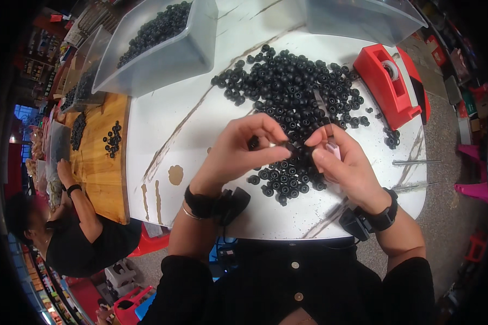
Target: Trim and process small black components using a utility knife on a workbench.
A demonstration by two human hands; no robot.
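Black part (291, 148), pinched between the thumb and fingers of my left hand (236, 151) above the black pile (290, 81), wants a firm hold, I judge, while my right hand (352, 165) grips a pale-handled tool (334, 150), its tip best turned from my fingertips.

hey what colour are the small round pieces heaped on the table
The small round pieces are black, best seen in the head view.

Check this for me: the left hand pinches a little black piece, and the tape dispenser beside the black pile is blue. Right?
Not quite: the tape dispenser is red, not blue, as the head view shows. The left hand does pinch a little black piece, and the dispenser is beside the black pile.
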